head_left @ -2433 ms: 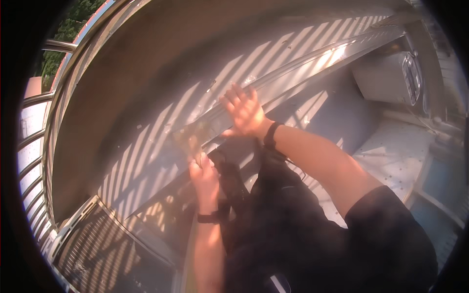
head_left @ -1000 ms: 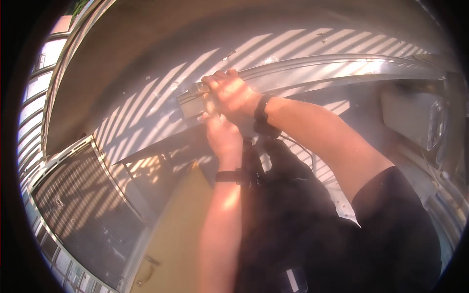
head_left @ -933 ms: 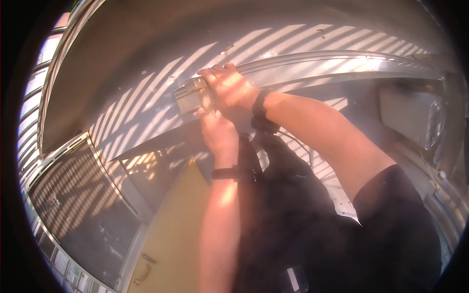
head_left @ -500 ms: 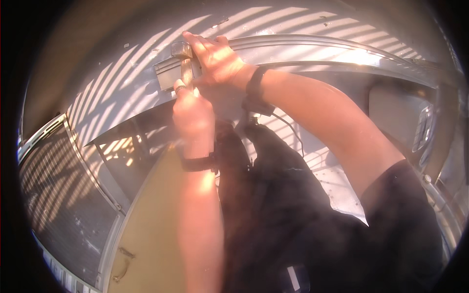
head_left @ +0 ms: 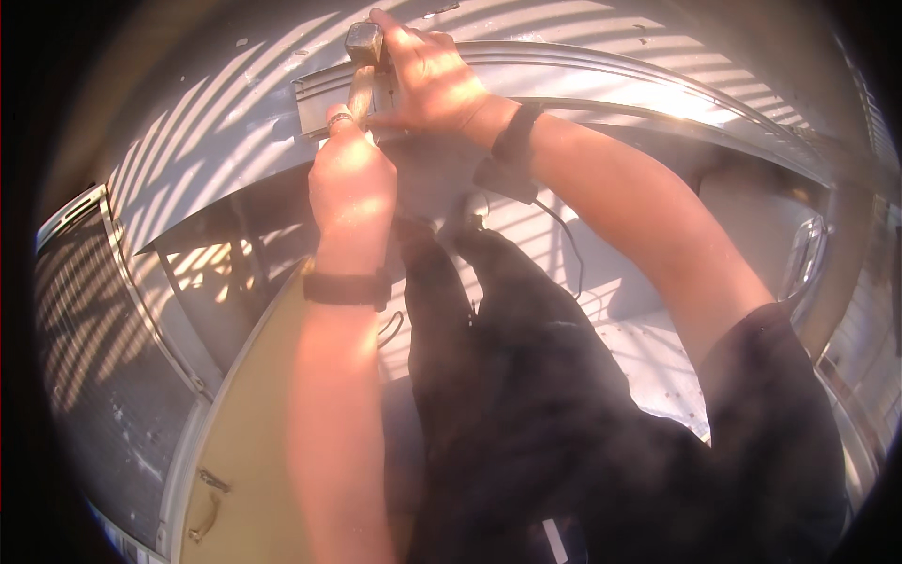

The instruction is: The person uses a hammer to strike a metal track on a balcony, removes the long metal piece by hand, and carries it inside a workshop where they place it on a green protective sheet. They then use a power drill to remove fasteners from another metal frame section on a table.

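Observation:
My left hand (head_left: 352, 179) is closed around the wooden handle of a hammer (head_left: 361, 89). The blocky metal hammer head (head_left: 365, 42) is at the far end, over the left end of a long pale metal profile (head_left: 583, 70). Whether the head touches the profile cannot be made out. My right hand (head_left: 437, 80) lies across the profile just right of the hammer, its fingers over the far side and its thumb toward the near side, gripping it. Part of the profile is hidden under this hand.
The profile lies on a pale surface (head_left: 216, 141) striped with sunlight and shadow. A yellowish door-like panel (head_left: 244, 442) with a handle stands at lower left, beside a dark ribbed panel (head_left: 113, 320). A dark cable (head_left: 575, 249) hangs below my right wrist.
Both hands and the hammer sit higher in the picture, as the whole view has shifted. The hammer head appears slightly further above the profile's end. Both hands keep their hold.

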